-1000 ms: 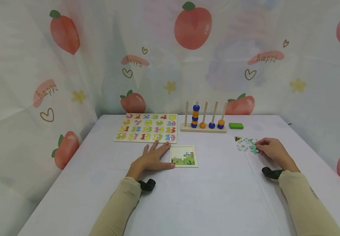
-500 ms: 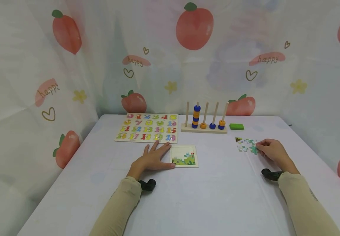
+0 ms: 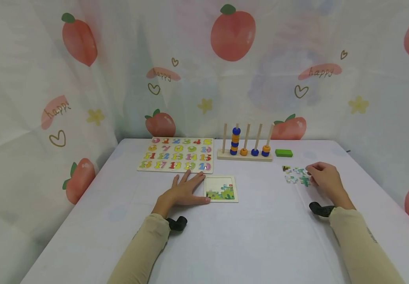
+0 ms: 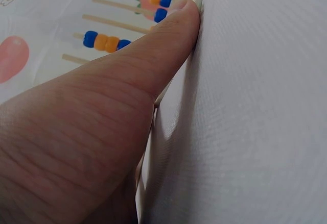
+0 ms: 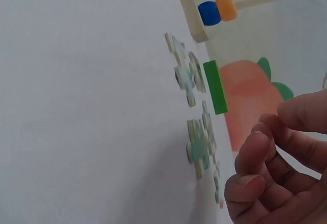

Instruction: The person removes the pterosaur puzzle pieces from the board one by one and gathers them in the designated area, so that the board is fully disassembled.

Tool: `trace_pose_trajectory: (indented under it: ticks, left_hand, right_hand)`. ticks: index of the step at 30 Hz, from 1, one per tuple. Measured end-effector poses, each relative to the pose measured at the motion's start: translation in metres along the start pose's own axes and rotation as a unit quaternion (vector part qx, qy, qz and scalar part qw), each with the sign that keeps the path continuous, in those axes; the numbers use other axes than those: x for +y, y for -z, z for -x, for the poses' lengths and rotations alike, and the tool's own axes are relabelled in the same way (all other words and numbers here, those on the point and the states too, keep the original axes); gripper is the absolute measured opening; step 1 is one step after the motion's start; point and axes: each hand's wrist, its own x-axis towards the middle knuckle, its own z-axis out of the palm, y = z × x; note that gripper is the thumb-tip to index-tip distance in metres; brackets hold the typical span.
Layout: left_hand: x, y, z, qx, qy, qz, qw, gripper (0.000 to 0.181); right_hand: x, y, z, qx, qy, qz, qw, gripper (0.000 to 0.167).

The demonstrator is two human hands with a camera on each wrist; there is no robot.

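The fingers (image 3: 196,180) of the left hand (image 3: 181,194) are spread, thumb on the puzzle tray's near left corner; those of the right hand (image 3: 326,179) are bent, and whether they pinch anything I cannot tell. On the bench (image 3: 247,236) lie a number board (image 3: 171,152), a peg rack (image 3: 243,156) beside it, the part-filled puzzle tray (image 3: 236,189), a green block (image 3: 283,153) and, just beside the right hand, loose puzzle pieces (image 3: 304,180).

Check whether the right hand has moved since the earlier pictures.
Yes, slightly: in the head view, the right hand's fingertips have shifted toward the table's back, closer to the green rectangular block, which stays put.
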Motion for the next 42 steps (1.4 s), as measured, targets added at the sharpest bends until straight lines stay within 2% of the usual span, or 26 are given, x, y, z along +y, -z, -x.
trace_pose_trajectory:
  ticks: [8, 16, 32, 42]
  left_hand:
    - [0.001, 0.001, 0.0, 0.0, 0.001, 0.0, 1.0, 0.101]
    - [0.002, 0.002, 0.001, -0.001, -0.001, 0.002, 1.0, 0.101]
    - [0.0, 0.001, 0.001, 0.003, -0.002, 0.012, 0.9999, 0.1]
    - [-0.001, 0.0, -0.001, -0.005, -0.002, 0.011, 0.9999, 0.1]
  right_hand:
    - [-0.027, -0.009, 0.004, -0.007, 0.044, 0.001, 0.999, 0.058]
    - [-0.053, -0.019, 0.011, -0.017, 0.079, -0.007, 0.9967, 0.051]
    - [-0.092, -0.05, 0.024, -0.077, 0.14, 0.009, 0.9872, 0.043]
    - [-0.11, -0.078, 0.028, -0.132, 0.179, 0.024, 0.9746, 0.048]
